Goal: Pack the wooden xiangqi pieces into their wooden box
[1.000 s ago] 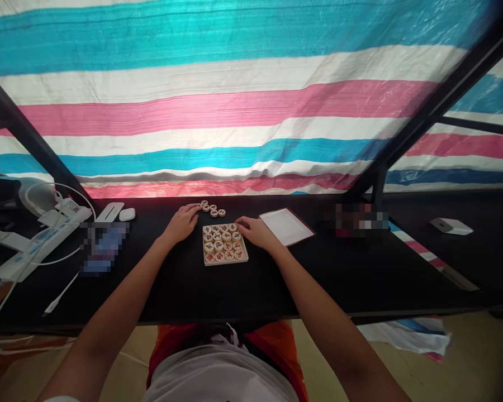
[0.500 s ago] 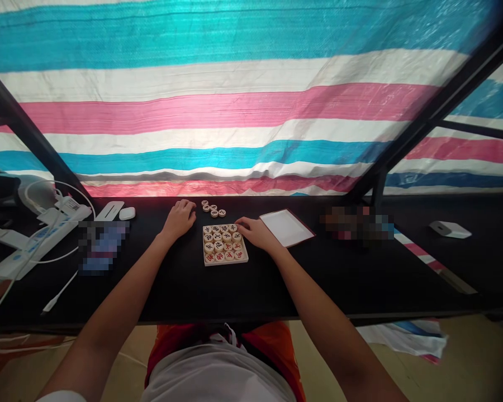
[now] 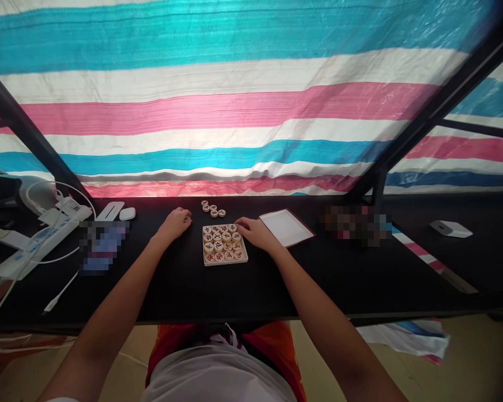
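Observation:
A small wooden tray [image 3: 225,261] on the black table [image 3: 218,290] is filled with round Chinese chess pieces marked in red and black. Several loose pieces [image 3: 213,209] lie just beyond it. My left hand [image 3: 175,223] rests to the left of the tray with its fingers curled, and a small round piece shows at the fingertips. My right hand [image 3: 256,233] lies at the tray's far right corner. Its fingers are bent together and touch that corner.
A flat white lid with a reddish edge [image 3: 287,226] lies right of the tray. A power strip [image 3: 42,234], cables and a white mouse [image 3: 127,213] crowd the left. A small white box [image 3: 450,227] sits far right. A striped tarp [image 3: 235,111] and black frame posts stand behind.
My left hand has drawn back from the loose pieces toward me and to the left, its fingers curling shut. The right hand and tray have stayed put.

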Motion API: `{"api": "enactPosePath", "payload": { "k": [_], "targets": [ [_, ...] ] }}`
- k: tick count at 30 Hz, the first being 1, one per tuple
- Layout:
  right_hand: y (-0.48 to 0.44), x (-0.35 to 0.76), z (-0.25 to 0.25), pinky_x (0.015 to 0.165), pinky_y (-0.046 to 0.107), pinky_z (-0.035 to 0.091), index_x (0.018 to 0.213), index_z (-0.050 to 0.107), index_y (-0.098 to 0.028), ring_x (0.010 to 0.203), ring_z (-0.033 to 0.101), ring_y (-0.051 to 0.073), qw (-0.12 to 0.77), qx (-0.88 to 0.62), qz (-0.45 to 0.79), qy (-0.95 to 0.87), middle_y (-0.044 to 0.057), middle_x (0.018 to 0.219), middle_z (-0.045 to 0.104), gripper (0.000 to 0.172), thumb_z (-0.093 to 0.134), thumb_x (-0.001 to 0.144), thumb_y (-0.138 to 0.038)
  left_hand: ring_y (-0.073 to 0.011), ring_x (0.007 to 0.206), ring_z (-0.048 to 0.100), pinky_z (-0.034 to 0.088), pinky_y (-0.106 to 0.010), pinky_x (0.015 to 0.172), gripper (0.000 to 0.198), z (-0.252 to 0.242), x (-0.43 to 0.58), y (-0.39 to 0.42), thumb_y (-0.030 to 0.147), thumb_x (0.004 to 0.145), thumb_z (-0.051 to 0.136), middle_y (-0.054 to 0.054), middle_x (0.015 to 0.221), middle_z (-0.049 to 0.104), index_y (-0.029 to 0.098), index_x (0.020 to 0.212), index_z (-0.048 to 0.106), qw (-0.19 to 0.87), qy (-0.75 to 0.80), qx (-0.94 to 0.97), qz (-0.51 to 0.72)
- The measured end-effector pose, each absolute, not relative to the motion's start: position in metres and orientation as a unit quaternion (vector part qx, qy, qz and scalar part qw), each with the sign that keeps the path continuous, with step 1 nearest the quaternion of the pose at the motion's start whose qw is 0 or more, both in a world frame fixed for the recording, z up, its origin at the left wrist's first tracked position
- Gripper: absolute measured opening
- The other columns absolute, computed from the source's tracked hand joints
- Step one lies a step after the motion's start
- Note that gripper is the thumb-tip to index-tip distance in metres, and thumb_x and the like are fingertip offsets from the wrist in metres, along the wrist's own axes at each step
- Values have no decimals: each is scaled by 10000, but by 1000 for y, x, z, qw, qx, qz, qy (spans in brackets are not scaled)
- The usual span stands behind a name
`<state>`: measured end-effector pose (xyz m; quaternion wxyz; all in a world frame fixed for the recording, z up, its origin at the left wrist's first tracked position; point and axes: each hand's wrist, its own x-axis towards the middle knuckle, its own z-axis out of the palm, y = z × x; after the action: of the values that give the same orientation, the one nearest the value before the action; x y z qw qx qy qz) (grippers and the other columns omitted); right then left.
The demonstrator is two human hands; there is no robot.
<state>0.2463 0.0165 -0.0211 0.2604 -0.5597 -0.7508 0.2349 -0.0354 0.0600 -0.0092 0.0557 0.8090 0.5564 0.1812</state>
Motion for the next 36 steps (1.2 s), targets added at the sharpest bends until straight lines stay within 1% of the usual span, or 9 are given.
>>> {"api": "enactPosePath", "payload": {
  "k": [4, 6, 11, 14, 17, 22, 30, 33, 36],
  "targets": [
    [17, 247, -22, 615, 245, 407, 988, 671, -224, 676, 603, 152, 256, -560, 231, -753, 14, 754, 686, 248, 483, 865, -328, -163, 829, 600, 487, -263, 750, 240, 10, -8, 25, 348, 851, 548, -39, 933, 645, 183, 1001, 638, 143, 438, 837, 295],
    [17, 247, -22, 632, 247, 416, 985, 671, -225, 692, 610, 154, 258, -559, 229, -754, 14, 771, 692, 245, 483, 867, -328, -139, 837, 609, 480, -233, 767, 173, 11, 12, 7, 323, 860, 556, -30, 958, 651, 184, 904, 649, 176, 345, 877, 283],
    [17, 247, -21, 723, 261, 436, 998, 668, -227, 775, 625, 159, 269, -553, 233, -754, 24, 876, 705, 275, 429, 904, -327, -154, 918, 612, 451, -264, 861, 195, -8, 37, -6, 242, 916, 481, -49, 956, 674, 176, 860, 656, 93, 220, 949, 208],
    [16, 250, -19, 757, 277, 438, 1022, 660, -218, 810, 617, 164, 267, -538, 261, -756, 30, 887, 693, 313, 418, 912, -382, -168, 988, 607, 413, -303, 926, 180, -13, 33, -1, 255, 913, 503, -25, 961, 699, 207, 887, 674, 53, 228, 948, 217],
    [16, 255, -17, 688, 275, 445, 1146, 605, -206, 752, 600, 162, 239, -511, 320, -761, 16, 819, 664, 417, 554, 825, -468, -158, 962, 624, 416, -294, 911, 178, -14, 30, 1, 268, 908, 513, -11, 946, 711, 221, 893, 684, 57, 250, 939, 230],
    [18, 260, -19, 671, 272, 447, 1269, 519, -199, 730, 574, 146, 217, -481, 370, -765, 2, 828, 633, 647, 708, 692, -422, -148, 906, 632, 424, -285, 868, 219, -17, 34, -2, 252, 917, 485, -11, 920, 706, 211, 813, 674, 62, 242, 944, 218],
    [16, 256, -18, 660, 265, 436, 1230, 539, -187, 723, 566, 144, 227, -486, 360, -763, 1, 803, 622, 604, 687, 708, -451, -181, 1000, 563, 434, -304, 909, 262, 0, 27, 1, 350, 926, 446, -62, 1028, 643, 195, 984, 650, 100, 321, 905, 262],
    [15, 255, -17, 650, 261, 430, 1210, 548, -191, 718, 567, 143, 227, -493, 357, -760, -1, 804, 621, 592, 687, 703, -462, -189, 1030, 548, 432, -323, 935, 289, -1, 10, 25, 243, 932, 377, -70, 1054, 631, 176, 1053, 631, 110, 438, 844, 289],
    [14, 255, -16, 656, 260, 428, 1200, 551, -200, 720, 570, 144, 225, -497, 349, -762, -1, 805, 621, 573, 683, 709, -465, -188, 1111, 513, 397, -338, 992, 402, -13, -6, 51, 125, 895, 328, -60, 1216, 580, 192, 1214, 564, 96, 475, 839, 245]
  ]
}}
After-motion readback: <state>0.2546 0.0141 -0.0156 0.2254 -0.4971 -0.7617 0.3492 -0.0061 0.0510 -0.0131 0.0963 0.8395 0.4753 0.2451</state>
